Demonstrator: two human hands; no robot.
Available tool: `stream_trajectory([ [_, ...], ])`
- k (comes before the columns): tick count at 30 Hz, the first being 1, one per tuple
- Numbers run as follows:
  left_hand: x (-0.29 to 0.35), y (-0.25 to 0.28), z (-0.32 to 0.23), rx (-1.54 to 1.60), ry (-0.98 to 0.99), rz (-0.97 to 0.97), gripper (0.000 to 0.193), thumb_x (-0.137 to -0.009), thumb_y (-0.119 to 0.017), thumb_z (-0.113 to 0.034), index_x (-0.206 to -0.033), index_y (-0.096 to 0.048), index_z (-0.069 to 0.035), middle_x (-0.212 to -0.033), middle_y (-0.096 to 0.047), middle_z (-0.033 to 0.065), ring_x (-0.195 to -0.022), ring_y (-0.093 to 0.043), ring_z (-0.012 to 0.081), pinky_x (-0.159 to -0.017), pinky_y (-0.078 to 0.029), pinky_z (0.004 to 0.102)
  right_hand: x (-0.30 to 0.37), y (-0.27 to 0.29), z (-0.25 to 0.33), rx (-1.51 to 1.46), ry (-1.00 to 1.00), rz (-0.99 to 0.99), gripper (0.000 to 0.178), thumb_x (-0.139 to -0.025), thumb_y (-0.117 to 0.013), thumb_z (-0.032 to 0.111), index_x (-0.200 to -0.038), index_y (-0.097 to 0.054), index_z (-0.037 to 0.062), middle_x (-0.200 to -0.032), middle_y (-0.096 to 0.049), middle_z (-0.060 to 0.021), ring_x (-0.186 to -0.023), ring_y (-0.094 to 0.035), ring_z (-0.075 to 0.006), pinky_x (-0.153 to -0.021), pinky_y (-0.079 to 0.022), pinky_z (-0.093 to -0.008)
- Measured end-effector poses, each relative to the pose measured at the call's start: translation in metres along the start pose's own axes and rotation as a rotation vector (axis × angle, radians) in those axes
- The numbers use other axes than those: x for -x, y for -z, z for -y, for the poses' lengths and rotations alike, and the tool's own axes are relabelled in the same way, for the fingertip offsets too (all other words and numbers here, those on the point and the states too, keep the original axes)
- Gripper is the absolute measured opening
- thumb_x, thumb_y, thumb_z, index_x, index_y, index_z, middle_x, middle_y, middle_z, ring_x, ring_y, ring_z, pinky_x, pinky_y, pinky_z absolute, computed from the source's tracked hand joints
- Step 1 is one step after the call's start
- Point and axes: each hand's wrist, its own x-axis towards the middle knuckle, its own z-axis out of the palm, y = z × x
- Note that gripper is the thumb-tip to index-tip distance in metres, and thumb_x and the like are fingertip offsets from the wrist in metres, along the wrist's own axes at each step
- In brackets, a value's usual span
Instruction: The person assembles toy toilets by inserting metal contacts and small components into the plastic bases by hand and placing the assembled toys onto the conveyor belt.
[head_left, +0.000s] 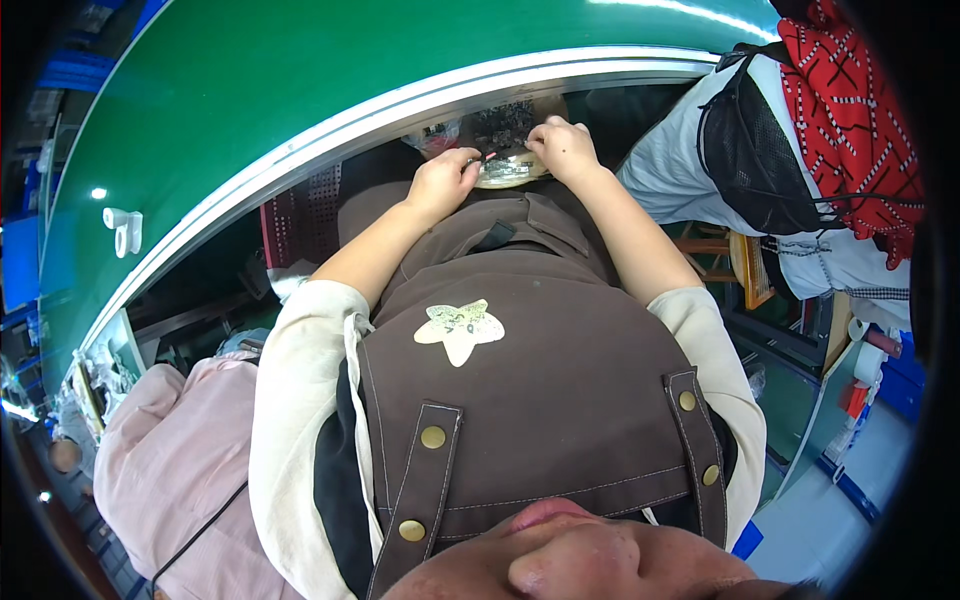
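Both hands are over my lap, below the edge of the green table. My left hand (pixel 445 184) is closed in a pinch, with a small thin piece, dark with a reddish tip (pixel 489 157), at its fingertips; its kind is too small to tell. My right hand (pixel 564 148) is curled with fingertips pressed together, and whatever they hold is hidden. Between the hands lies a pale, rounded container (pixel 512 182) with shiny, clear-looking bits in it. Just beyond it is a dark, speckled heap (pixel 503 122) that I cannot make out, partly under the table edge.
The green tabletop (pixel 300 90) with a white metal edge (pixel 330 130) curves across ahead. A white roll-like object (pixel 123 230) lies on it at left. A red patterned cloth (pixel 850 120) and black mesh bag (pixel 755 150) are at right. Pink fabric (pixel 190 450) is at lower left.
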Motion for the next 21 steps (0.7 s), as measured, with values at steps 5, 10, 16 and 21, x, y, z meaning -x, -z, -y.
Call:
stream_trajectory([
  [5, 0.003, -0.009, -0.003, -0.036, -0.018, -0.012, 0.023, -0.089, -0.062, -0.021, -0.105, -0.067, -0.007, -0.098, -0.069, 0.0142, -0.090, -0.067, 0.0322, -0.080, -0.054, 0.0403, 0.015, -0.019, -0.011, 0.030, 0.039, -0.130, 0.014, -0.080, -0.067, 0.021, -0.091, -0.074, 0.0162, -0.092, -0.064, -0.0059, -0.088, -0.065, -0.0236, -0.081, -0.042, -0.0424],
  [10, 0.009, -0.014, -0.001, -0.041, -0.045, -0.016, 0.024, -0.089, -0.061, -0.023, -0.107, -0.066, -0.008, -0.098, -0.068, 0.0137, -0.088, -0.067, 0.0331, -0.079, -0.054, 0.0409, 0.021, -0.032, -0.014, 0.063, 0.046, -0.180, 0.015, -0.077, -0.070, 0.018, -0.091, -0.074, 0.0156, -0.090, -0.063, -0.0044, -0.085, -0.064, -0.0239, -0.075, -0.045, -0.0413],
  [16, 0.017, -0.010, 0.004, -0.287, -0.128, -0.006, 0.022, -0.088, -0.063, -0.026, -0.103, -0.065, -0.011, -0.087, -0.065, 0.0111, -0.072, -0.066, 0.0320, -0.066, -0.055, 0.0428, 0.027, -0.040, -0.003, 0.052, -0.021, -0.188, 0.018, -0.078, -0.068, 0.018, -0.095, -0.073, 0.0153, -0.094, -0.062, -0.0069, -0.088, -0.064, -0.0254, -0.078, -0.045, -0.0426],
  [21, 0.030, -0.005, 0.006, -0.409, -0.099, 0.018, 0.021, -0.086, -0.065, -0.027, -0.100, -0.064, -0.011, -0.084, -0.064, 0.0107, -0.068, -0.066, 0.0310, -0.062, -0.055, 0.0421, 0.037, -0.044, 0.008, 0.052, -0.015, -0.240, 0.018, -0.078, -0.070, 0.019, -0.095, -0.073, 0.0151, -0.092, -0.062, -0.0062, -0.085, -0.064, -0.0261, -0.075, -0.047, -0.0424],
])
